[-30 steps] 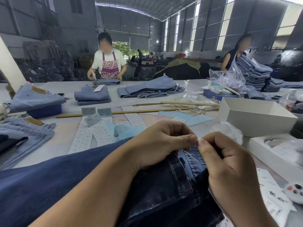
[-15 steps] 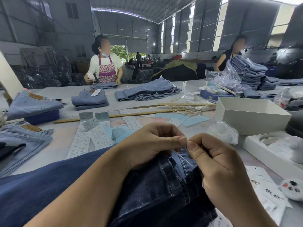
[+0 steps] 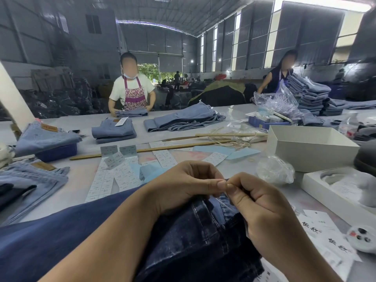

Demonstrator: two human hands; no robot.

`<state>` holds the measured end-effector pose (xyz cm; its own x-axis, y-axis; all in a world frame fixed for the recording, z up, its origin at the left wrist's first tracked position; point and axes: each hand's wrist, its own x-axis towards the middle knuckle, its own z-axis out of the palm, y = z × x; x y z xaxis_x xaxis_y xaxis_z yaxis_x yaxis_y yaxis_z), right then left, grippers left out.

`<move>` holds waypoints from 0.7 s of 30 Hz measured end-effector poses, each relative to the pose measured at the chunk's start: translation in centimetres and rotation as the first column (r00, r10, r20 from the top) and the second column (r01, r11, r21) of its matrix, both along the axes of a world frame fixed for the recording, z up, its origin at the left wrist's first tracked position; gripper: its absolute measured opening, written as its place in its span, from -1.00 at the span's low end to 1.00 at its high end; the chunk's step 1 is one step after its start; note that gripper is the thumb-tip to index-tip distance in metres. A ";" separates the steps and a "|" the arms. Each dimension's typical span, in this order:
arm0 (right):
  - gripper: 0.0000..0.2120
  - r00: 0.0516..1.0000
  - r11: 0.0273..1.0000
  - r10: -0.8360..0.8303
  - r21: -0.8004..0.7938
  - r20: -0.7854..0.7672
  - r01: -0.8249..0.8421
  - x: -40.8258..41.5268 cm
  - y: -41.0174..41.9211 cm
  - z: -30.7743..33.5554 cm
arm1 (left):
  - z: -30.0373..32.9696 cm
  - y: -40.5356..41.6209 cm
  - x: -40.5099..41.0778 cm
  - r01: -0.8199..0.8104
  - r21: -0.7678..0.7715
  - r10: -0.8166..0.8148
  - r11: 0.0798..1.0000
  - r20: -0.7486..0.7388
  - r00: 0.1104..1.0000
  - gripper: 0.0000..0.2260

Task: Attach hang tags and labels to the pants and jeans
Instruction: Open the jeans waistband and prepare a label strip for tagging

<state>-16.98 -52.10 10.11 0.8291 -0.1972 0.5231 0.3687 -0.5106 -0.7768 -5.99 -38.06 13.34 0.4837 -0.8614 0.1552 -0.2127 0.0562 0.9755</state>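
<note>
Dark blue jeans (image 3: 193,241) lie bunched on the table right in front of me. Above their waistband my left hand (image 3: 187,184) and my right hand (image 3: 262,202) meet, thumb tips touching, and pinch something thin between them, seemingly a tag string; it is too small to see clearly. White hang tags (image 3: 325,233) with black writing lie to the right of my right hand. Strips of white size labels (image 3: 114,176) are spread on the table beyond my left arm.
An open white box (image 3: 309,147) and a white tray (image 3: 333,192) stand at the right. A clear plastic bag (image 3: 274,169), wooden sticks (image 3: 183,146), and folded light jeans (image 3: 114,131) lie further out. Two people work at the far side.
My hands have stayed together above the waistband, fingertips now pressed closer. The thin strand seen between them half a second ago is no longer visible. The view tilted slightly.
</note>
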 end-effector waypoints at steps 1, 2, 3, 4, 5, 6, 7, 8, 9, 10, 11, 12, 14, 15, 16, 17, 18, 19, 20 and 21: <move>-0.77 1.000 1.000 -0.006 0.014 -0.005 0.006 0.0 0.0 -0.1 | 0.0 0.0 0.0 -0.015 0.011 0.015 1.000 0.020 1.000 -0.94; -0.77 1.000 0.999 -0.006 0.034 -0.014 0.006 0.0 0.0 -0.1 | 0.0 0.0 0.0 -0.028 0.019 0.028 0.999 0.034 0.999 -0.94; -0.76 1.000 0.999 0.000 0.051 -0.025 0.002 0.0 -0.1 -0.1 | -0.1 0.0 0.1 -0.037 0.019 0.036 0.999 0.037 0.999 -0.94; -0.76 0.999 0.999 0.000 0.044 -0.033 0.002 -0.1 -0.1 -0.1 | -0.1 0.0 0.1 -0.042 0.002 0.042 0.999 0.020 0.999 -0.92; -0.77 0.999 1.000 -0.012 0.012 -0.034 0.013 -0.2 -0.3 0.0 | -0.2 0.0 0.1 -0.052 -0.036 0.051 0.998 -0.033 0.998 -0.91; -0.80 0.999 0.999 -0.032 -0.027 -0.037 0.031 -0.3 -0.5 0.2 | -0.3 0.0 0.2 -0.073 -0.090 0.062 0.993 -0.111 0.992 -0.89; -0.82 0.998 0.998 -0.047 -0.044 -0.046 0.045 -0.5 -0.8 0.3 | -0.3 0.0 0.4 -0.100 -0.143 0.073 0.985 -0.186 0.980 -0.89; -0.83 0.996 0.998 -0.049 -0.037 -0.068 0.047 -0.7 -1.1 0.5 | -0.4 0.0 0.5 -0.127 -0.176 0.082 0.976 -0.244 0.966 -0.89; -0.83 0.994 0.998 -0.049 -0.036 -0.102 0.045 -0.9 -1.5 0.4 | -0.4 -0.1 0.6 -0.143 -0.186 0.088 0.972 -0.278 0.957 -0.88; -0.83 0.988 0.997 -0.057 -0.053 -0.140 0.050 -1.1 -1.8 0.4 | -0.5 -0.1 0.7 -0.144 -0.183 0.086 0.973 -0.294 0.952 -0.87; -0.84 0.981 0.995 -0.066 -0.081 -0.181 0.052 -1.2 -2.1 0.2 | -0.6 -0.2 0.7 -0.135 -0.174 0.079 0.975 -0.296 0.952 -0.87; -0.83 0.972 0.995 -0.067 -0.091 -0.225 0.047 -1.4 -2.2 0.1 | -0.6 -0.2 0.7 -0.127 -0.165 0.074 0.978 -0.292 0.953 -0.87; -0.78 0.956 0.995 -0.051 -0.099 -0.287 0.023 -1.6 -2.2 -0.1 | -0.6 -0.3 0.8 -0.134 -0.151 0.085 0.980 -0.290 0.953 -0.83; -0.77 0.955 0.994 -0.055 -0.110 -0.292 0.023 -1.8 -2.2 -0.2 | -0.7 -0.3 0.9 -0.140 -0.148 0.092 0.979 -0.293 0.952 -0.83; -0.81 0.956 0.992 -0.078 -0.121 -0.283 0.045 -1.9 -2.2 -0.3 | -0.7 -0.3 0.9 -0.142 -0.146 0.093 0.979 -0.295 0.951 -0.83; -0.88 0.957 0.986 -0.117 -0.146 -0.264 0.080 -2.0 -2.4 -0.4 | -0.8 -0.3 1.0 -0.139 -0.144 0.091 0.980 -0.293 0.952 -0.83; -0.95 0.957 0.979 -0.155 -0.168 -0.247 0.115 -2.1 -2.4 -0.4 | -0.8 -0.3 1.0 -0.135 -0.141 0.089 0.981 -0.289 0.953 -0.83; -0.96 0.957 0.973 -0.175 -0.190 -0.232 0.132 -2.3 -2.5 -0.4 | -0.8 -0.3 1.0 -0.132 -0.138 0.089 0.982 -0.282 0.955 -0.83; -0.95 0.959 0.971 -0.180 -0.197 -0.219 0.138 -2.4 -2.5 -0.4 | -0.8 -0.3 1.0 -0.132 -0.135 0.090 0.982 -0.277 0.957 -0.83; -0.96 0.959 0.970 -0.182 -0.202 -0.217 0.139 -2.5 -2.5 -0.4 | -0.8 -0.3 0.9 -0.135 -0.132 0.094 0.982 -0.275 0.957 -0.83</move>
<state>-19.47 -54.55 9.72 0.8971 -0.2568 0.3595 0.0908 -0.6892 -0.7189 -5.04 -38.39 12.51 0.6190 -0.7748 0.1289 0.0398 0.1948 0.9800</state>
